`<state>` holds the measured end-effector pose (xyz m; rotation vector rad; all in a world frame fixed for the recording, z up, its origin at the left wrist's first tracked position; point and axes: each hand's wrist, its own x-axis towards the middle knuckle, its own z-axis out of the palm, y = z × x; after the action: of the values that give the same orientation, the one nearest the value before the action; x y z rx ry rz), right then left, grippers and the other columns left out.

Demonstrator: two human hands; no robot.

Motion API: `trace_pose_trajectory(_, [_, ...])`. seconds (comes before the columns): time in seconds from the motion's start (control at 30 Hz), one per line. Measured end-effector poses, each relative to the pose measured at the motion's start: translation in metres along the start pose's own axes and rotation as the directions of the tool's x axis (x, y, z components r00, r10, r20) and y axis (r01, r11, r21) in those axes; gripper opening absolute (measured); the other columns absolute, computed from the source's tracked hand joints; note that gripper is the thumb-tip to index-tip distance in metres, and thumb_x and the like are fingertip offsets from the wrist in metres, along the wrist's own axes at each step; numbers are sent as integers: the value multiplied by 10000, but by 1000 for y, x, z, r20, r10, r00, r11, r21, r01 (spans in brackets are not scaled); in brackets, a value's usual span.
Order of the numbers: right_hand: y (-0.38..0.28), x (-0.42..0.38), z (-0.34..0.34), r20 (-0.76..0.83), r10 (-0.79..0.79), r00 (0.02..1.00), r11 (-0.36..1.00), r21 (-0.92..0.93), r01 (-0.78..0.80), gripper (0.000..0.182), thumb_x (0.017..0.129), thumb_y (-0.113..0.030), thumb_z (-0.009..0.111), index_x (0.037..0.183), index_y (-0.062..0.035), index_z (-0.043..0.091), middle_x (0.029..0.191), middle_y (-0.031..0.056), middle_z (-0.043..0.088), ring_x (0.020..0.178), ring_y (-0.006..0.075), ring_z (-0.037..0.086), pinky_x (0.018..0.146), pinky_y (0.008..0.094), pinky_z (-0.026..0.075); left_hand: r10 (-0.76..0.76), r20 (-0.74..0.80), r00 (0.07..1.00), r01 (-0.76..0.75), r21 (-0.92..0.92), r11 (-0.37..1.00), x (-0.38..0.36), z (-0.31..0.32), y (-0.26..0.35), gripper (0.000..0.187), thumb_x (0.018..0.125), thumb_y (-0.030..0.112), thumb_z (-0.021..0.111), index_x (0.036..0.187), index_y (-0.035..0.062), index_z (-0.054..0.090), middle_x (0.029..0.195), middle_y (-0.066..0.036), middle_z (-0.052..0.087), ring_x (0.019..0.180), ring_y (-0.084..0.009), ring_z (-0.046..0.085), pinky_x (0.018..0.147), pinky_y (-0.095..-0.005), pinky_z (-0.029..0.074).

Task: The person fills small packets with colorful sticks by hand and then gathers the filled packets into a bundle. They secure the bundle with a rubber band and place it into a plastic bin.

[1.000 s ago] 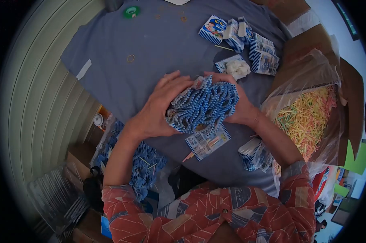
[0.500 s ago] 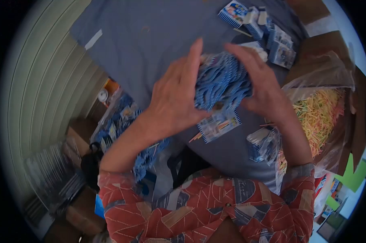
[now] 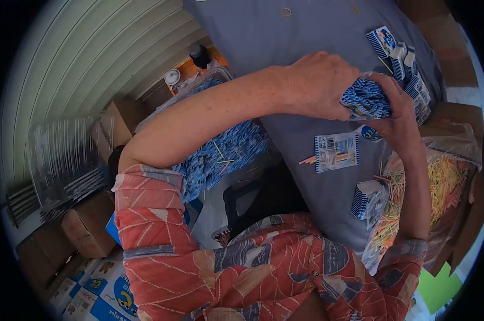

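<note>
Left arm bent, forearm reaching far right; left hand (image 3: 325,85) fingers curled, gripping packet bundle (image 3: 366,99) from left. Right forearm points far; right hand (image 3: 401,109) thumb and fingers parted around bundle's right end. Bundle over grey-covered table (image 3: 287,142), beyond straw-filled packet (image 3: 337,152).

We cannot read any words here. The flat packet (image 3: 335,152) near the table's (image 3: 242,32) near edge has small print, but it is too tiny for us. The blue and white box (image 3: 109,294) off the table has letters too, but they look too blurry.
</note>
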<state>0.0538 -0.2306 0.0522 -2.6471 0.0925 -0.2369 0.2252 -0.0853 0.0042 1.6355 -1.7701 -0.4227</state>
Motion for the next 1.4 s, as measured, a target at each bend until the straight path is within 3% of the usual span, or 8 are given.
trace_pose_trajectory(0.17, [-50,24,-7,5,-101,995,995,-24,101,694,600,13,815,1238,-88,561,1034,151,632,978,380,648,810,443,513,105,-273,956,-97,43,994,-51,-31,8,528,739,203,791,1191,-12,624,997,-210,701,898,-368,694,848,-409,557])
trace_pose_trajectory(0.3, [-99,81,8,2,-425,905,872,-266,410,653,638,-19,789,1249,-95,572,1071,146,653,967,373,661,825,403,528,60,-338,939,-16,134,991,-119,-90,23,541,758,164,800,1237,-2,614,1038,-172,709,938,-303,707,857,-363,553])
trace_pose_trajectory(0.47, [-135,163,106,7,-536,844,842,-69,535,566,690,-35,802,1192,-130,558,1017,166,637,986,409,630,800,483,510,-335,-487,807,340,-81,937,-210,-109,-12,566,718,161,805,1231,16,614,1016,-183,703,918,-319,703,825,-365,542])
trace_pose_trajectory(0.6, [-123,201,195,268,-482,834,872,52,487,568,695,-53,804,1187,-158,541,1021,172,623,1012,421,628,813,489,532,-563,-436,702,550,-171,818,-255,-74,-69,592,715,184,814,1246,28,604,1037,-193,701,950,-336,701,849,-384,540])
trace_pose_trajectory(0.73, [-96,207,269,328,-483,811,869,67,491,585,715,-74,793,1221,-179,519,1079,189,599,1036,427,627,856,484,554,-525,-515,678,551,-118,826,-291,-9,-144,627,706,186,820,1270,36,589,1063,-204,693,996,-380,679,876,-416,535])
trace_pose_trajectory(1.1, [-6,156,414,124,-491,862,865,-43,499,509,758,-17,705,1231,-147,572,1280,178,555,1096,406,607,909,485,519,-520,-437,734,613,98,784,-321,106,-241,910,681,114,845,1477,92,403,1500,-191,423,1389,-464,356,1152,-497,338])
trace_pose_trajectory(1.23, [2,101,434,142,-188,972,982,13,188,541,731,10,692,1227,-180,588,1355,102,540,1220,343,544,1001,484,445,-674,-240,699,697,15,717,-310,130,-230,927,664,117,855,1476,95,406,1501,-178,424,1409,-446,336,1169,-497,318])
trace_pose_trajectory(1.4, [-34,115,411,381,201,902,979,-95,-178,640,707,-16,714,1288,-227,548,1466,48,459,1339,298,455,1061,567,346,-705,-254,662,712,-81,697,-314,134,-234,834,795,519,719,1482,144,431,1552,-162,375,1458,-453,253,1198,-478,263])
